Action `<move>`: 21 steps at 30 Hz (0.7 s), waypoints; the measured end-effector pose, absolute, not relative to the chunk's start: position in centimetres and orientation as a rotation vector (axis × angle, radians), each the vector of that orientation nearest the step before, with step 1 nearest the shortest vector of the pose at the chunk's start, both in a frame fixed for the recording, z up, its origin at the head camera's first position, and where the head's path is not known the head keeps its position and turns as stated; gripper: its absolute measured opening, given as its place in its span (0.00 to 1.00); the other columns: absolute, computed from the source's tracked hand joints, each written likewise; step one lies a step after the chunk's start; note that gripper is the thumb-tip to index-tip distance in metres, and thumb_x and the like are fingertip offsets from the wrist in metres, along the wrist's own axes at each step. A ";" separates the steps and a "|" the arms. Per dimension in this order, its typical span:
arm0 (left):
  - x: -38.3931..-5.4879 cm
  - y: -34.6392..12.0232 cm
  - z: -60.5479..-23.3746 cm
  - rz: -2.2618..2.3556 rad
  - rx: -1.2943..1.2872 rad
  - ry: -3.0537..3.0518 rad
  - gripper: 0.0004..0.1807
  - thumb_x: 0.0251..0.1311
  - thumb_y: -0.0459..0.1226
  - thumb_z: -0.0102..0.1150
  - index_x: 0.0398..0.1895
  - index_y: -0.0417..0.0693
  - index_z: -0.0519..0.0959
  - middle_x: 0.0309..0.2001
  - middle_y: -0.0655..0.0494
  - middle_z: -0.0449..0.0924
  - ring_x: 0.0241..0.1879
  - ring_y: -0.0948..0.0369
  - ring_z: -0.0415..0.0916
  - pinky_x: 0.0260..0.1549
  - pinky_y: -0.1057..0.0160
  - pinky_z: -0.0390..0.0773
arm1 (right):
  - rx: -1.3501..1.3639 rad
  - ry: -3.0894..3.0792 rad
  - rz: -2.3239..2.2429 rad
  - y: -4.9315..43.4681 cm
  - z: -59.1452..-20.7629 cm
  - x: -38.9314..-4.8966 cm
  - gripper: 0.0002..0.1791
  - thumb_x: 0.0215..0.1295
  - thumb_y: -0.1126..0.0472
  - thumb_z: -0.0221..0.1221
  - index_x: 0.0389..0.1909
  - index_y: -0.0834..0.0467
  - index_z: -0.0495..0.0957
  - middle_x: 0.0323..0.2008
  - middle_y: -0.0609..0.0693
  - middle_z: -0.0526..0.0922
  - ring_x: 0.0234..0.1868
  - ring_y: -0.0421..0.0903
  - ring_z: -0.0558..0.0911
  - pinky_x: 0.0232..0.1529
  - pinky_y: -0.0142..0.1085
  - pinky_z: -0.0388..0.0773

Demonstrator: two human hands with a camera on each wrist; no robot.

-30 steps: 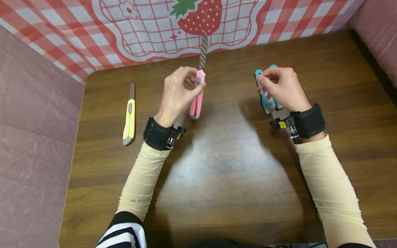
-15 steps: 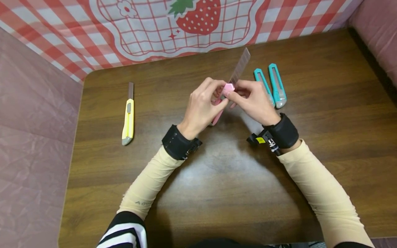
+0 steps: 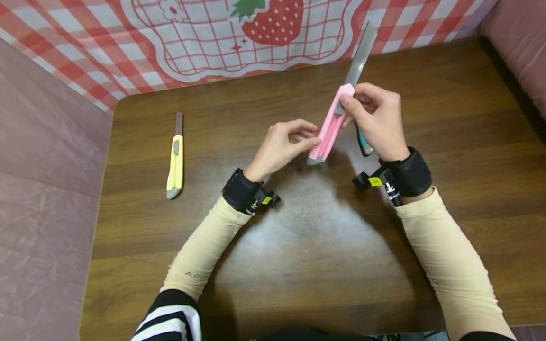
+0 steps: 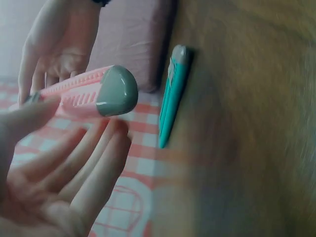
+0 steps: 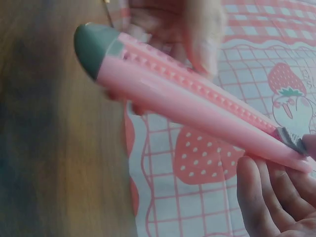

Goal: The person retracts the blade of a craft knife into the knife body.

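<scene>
Pink cutter (image 3: 331,121) in right grip (image 3: 379,118), blade (image 3: 361,54) outside casing (image 5: 187,106).

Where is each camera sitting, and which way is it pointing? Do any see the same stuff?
Head: on the person's head, facing forward and down at the pink utility knife; left hand, right hand and a striped sleeve show.
Left wrist: on that wrist, facing the knife's grey end cap; both hands show.
Right wrist: on that wrist, facing the knife's side; both hands show.
Both wrist views share the knife and red-checked cloth.
</scene>
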State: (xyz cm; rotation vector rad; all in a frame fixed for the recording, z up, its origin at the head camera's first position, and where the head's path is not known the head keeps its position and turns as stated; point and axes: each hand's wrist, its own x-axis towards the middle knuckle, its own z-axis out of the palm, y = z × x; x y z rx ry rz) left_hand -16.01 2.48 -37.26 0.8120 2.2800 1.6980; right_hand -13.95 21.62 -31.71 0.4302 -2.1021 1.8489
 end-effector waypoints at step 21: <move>-14.2 3.6 -36.6 1.735 0.697 1.876 0.09 0.57 0.22 0.55 0.41 0.23 0.75 0.38 0.30 0.79 0.36 0.43 0.78 0.36 0.47 0.82 | 0.315 -2.291 1.614 22.0 -32.7 -14.5 0.11 0.65 0.65 0.54 0.37 0.71 0.79 0.23 0.53 0.77 0.22 0.47 0.74 0.24 0.23 0.78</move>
